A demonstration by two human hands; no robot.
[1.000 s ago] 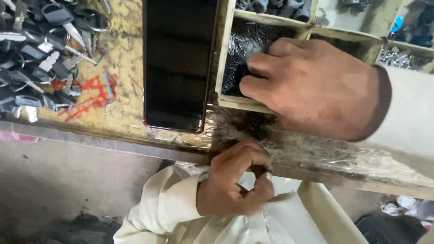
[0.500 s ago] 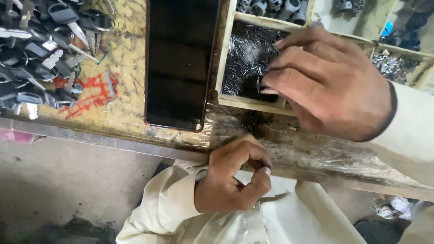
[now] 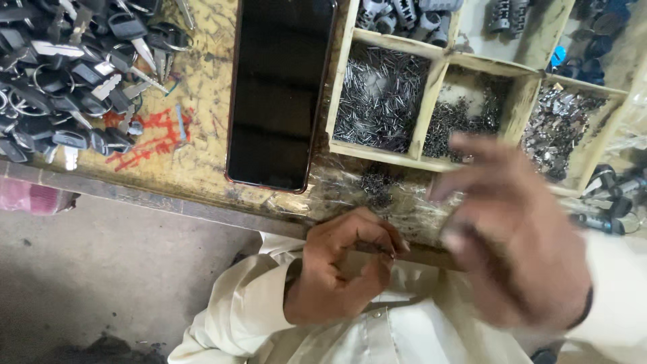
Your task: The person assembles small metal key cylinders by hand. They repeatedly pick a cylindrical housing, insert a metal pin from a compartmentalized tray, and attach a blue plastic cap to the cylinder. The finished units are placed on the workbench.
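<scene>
- Head view: left hand (image 3: 340, 269) sits just below the wooden tray (image 3: 421, 128), fingertips pinched together on something tiny, cannot tell what.
- Right hand (image 3: 512, 243), blurred, fingers apart, hovers over tray's near edge, beside the pins (image 3: 379, 98) sorted for easy picking.
- Phone (image 3: 280, 91) lies left of tray, keys (image 3: 64, 74) farther left.

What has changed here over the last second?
The right hand has come out of the pin compartment and back toward the body, blurred in motion; whether it carries pins cannot be told. The left hand stays pinched at the bench edge. Phone and keys unmoved.
</scene>
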